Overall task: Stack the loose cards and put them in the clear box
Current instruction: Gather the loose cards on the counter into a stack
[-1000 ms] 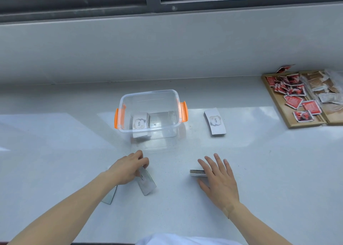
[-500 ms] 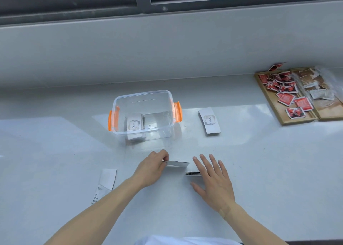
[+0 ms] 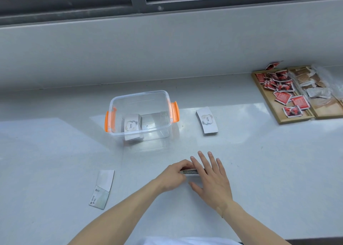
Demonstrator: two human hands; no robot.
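Observation:
A small stack of cards [image 3: 189,172] lies on the white counter between my hands. My left hand [image 3: 173,177] pinches the stack's left end with curled fingers. My right hand [image 3: 210,178] lies flat over the stack's right part, fingers spread. The clear box [image 3: 168,100] with orange latches stands beyond, holding a pile of cards [image 3: 131,126] at its left side. One loose card [image 3: 207,120] lies right of the box. Another loose card [image 3: 102,189] lies at the near left.
A wooden tray [image 3: 270,103] with several red and brown sachets sits at the far right. A grey wall and a window frame run along the back of the counter [image 3: 259,170].
My left hand carried a card from the near left over to the stack under my right hand and now holds the stack's left end. The second card stayed at the near left.

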